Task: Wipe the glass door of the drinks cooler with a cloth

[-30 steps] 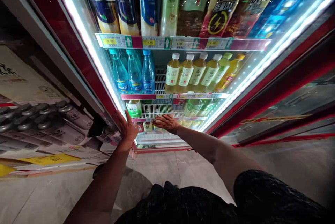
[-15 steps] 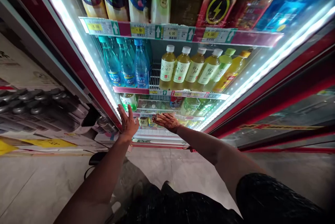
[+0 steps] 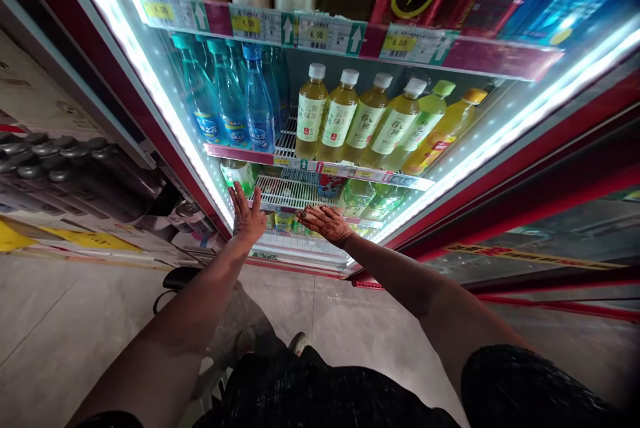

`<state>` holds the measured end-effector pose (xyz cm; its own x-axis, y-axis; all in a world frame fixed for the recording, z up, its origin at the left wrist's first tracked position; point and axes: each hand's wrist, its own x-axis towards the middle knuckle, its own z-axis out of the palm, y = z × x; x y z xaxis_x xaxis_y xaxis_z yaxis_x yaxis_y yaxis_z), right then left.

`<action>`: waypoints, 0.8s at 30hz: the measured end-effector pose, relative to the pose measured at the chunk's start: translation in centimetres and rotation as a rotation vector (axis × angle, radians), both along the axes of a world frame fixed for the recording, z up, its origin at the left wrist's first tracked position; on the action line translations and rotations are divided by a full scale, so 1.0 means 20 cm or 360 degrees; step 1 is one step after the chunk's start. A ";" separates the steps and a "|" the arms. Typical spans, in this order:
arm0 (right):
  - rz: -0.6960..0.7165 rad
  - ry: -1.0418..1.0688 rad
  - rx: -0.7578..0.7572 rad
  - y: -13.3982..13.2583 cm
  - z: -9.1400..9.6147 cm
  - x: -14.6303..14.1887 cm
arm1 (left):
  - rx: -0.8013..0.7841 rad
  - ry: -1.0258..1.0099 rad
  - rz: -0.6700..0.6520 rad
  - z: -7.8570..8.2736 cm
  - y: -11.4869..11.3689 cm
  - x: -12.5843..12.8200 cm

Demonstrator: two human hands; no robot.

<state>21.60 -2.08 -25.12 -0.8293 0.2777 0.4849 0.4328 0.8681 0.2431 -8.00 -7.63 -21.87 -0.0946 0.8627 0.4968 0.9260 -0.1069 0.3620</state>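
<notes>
My left hand is raised at the left front of a lit drinks fridge, fingers apart and holding nothing. Just beyond its fingertips stands a bottle with a green and white label on the lower wire shelf. My right hand is stretched out flat, palm down, in front of that shelf's front edge; no item shows in it. Whether either hand touches the shelf, I cannot tell. Behind the right hand are a red and blue package and green-tinted bottles.
Above, a shelf holds blue bottles and several white-capped tea bottles. A higher shelf edge carries price tags. Red door frames stand at right. Dark bottles line a rack at left. A stool is near my legs.
The view has shifted closer and tilted, so the shelves appear higher and larger. Both hands stay in front of the lower shelf, with fingers still extended. My shoes have come into view.
</notes>
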 end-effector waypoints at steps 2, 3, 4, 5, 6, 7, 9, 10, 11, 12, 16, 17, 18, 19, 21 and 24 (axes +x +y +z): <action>-0.0059 0.0029 -0.0068 -0.01 0.05 0.06 | 0.0019 -0.0011 -0.0014 0.01 -0.01 0.03; -0.0106 0.0054 -0.0096 -0.01 0.07 0.09 | 0.0034 -0.0004 -0.0032 0.01 -0.02 0.05; -0.0150 0.0080 -0.0112 -0.01 0.08 0.11 | 0.0048 0.0011 -0.0057 0.01 -0.02 0.07; -0.0181 0.0100 -0.0117 -0.02 0.08 0.14 | 0.0061 0.0031 -0.0080 0.01 -0.01 0.10; -0.0191 0.0110 -0.0108 -0.02 0.07 0.16 | 0.0076 0.0051 -0.0097 0.01 -0.01 0.12; -0.0189 0.0110 -0.0088 -0.02 0.04 0.18 | 0.0093 0.0069 -0.0107 0.00 0.00 0.13; -0.0158 0.0098 -0.0014 -0.02 -0.02 0.22 | 0.0132 0.0096 -0.0104 -0.02 0.01 0.15; -0.0135 0.0090 0.0031 -0.02 -0.05 0.24 | 0.0145 0.0106 -0.0097 -0.02 0.01 0.16; -0.0111 0.0079 0.0067 -0.02 -0.08 0.25 | 0.0146 0.0115 -0.0094 -0.03 0.02 0.16; -0.0081 0.0069 0.0090 -0.03 -0.09 0.27 | 0.0137 0.0119 -0.0094 -0.04 0.02 0.15; -0.0061 0.0050 0.0004 -0.02 -0.04 0.36 | 0.0086 0.0083 -0.0088 -0.04 0.03 0.14; -0.0095 0.0068 -0.0027 -0.02 -0.01 0.38 | 0.0080 0.0075 -0.0087 -0.04 0.03 0.14; -0.0137 0.0093 -0.0049 -0.02 0.01 0.39 | 0.0073 0.0074 -0.0085 -0.03 0.03 0.14; -0.0181 0.0120 -0.0060 -0.02 0.02 0.41 | 0.0066 0.0076 -0.0079 -0.03 0.03 0.14; -0.0251 0.0166 -0.0036 -0.02 0.01 0.43 | 0.0054 0.0086 -0.0058 -0.03 0.03 0.15; -0.0279 0.0175 0.0045 -0.04 -0.06 0.44 | 0.0058 0.0092 -0.0039 -0.03 0.02 0.16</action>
